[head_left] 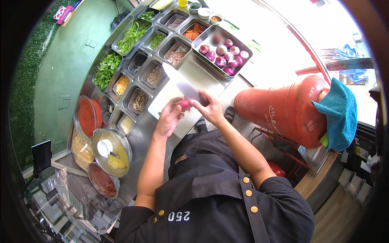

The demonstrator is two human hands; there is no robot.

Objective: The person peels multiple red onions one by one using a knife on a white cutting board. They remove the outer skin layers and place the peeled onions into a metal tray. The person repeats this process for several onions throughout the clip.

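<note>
A: What is being held in the containers?

B: Red onions [221, 61] are being held in the metal tray [207, 39]; greens [131, 37] in a deep pan [124, 54]; yellow mash [117, 162] and a white cup [104, 147] in a round bowl [120, 146].

A: And by the hands?

B: One reddish onion [184, 106] is being gripped in the curled fingers of the left hand [167, 120], above the white board [160, 104]. A broad knife [187, 89] is being gripped by the right hand [209, 108], mostly closed, its thumb being laid against that onion.

Red cylinder [275, 109]; teal towel [338, 115]
</note>
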